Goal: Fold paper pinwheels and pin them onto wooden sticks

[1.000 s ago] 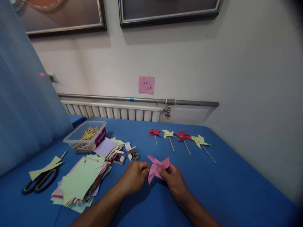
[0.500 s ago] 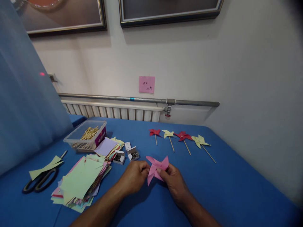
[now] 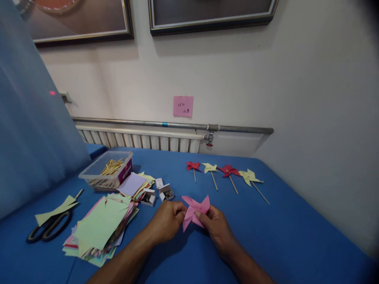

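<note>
A pink paper pinwheel [image 3: 194, 208] faces me above the blue table, its blades folded to the centre. My right hand [image 3: 218, 228] grips it, the thumb pressed near its middle and the other fingers behind. At its left edge is my left hand [image 3: 168, 221], closed in a pinch; what those fingers hold, if anything, is hidden. Just beyond that hand stand small open boxes of metal pins, one box [image 3: 148, 197] on the left and another box [image 3: 166, 193] on the right.
Finished pinwheels on sticks, including a red pinwheel [image 3: 228, 170], lie at the back right. On the left are a paper stack [image 3: 102, 223], purple paper [image 3: 132, 184], black-handled scissors [image 3: 55, 228] under green scraps, and a plastic tub [image 3: 85, 174] of sticks. A radiator [image 3: 160, 141] lines the wall.
The view has shifted very slightly. The pink pinwheel is tilted a little differently; both hands stay in nearly the same place with the same grip.
</note>
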Demonstrator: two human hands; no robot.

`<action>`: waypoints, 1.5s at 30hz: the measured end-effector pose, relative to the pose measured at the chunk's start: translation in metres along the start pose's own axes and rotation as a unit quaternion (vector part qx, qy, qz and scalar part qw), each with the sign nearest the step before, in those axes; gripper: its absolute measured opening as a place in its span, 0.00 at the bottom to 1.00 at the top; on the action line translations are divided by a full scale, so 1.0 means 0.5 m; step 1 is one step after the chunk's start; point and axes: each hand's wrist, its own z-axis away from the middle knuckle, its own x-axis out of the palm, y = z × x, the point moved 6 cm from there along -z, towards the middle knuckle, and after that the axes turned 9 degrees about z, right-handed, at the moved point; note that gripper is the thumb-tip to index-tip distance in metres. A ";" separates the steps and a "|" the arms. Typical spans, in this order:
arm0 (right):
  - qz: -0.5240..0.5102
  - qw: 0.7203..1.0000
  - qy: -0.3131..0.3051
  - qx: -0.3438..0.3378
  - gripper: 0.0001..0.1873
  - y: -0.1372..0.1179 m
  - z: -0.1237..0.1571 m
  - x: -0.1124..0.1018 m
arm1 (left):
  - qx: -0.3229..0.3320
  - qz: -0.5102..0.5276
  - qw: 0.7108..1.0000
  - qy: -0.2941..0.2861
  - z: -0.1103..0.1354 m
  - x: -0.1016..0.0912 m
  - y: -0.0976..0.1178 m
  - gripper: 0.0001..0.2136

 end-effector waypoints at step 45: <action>0.022 1.000 0.019 -0.005 0.23 0.010 -0.005 -0.007 | -0.025 0.045 0.999 0.003 -0.002 0.009 -0.010 0.09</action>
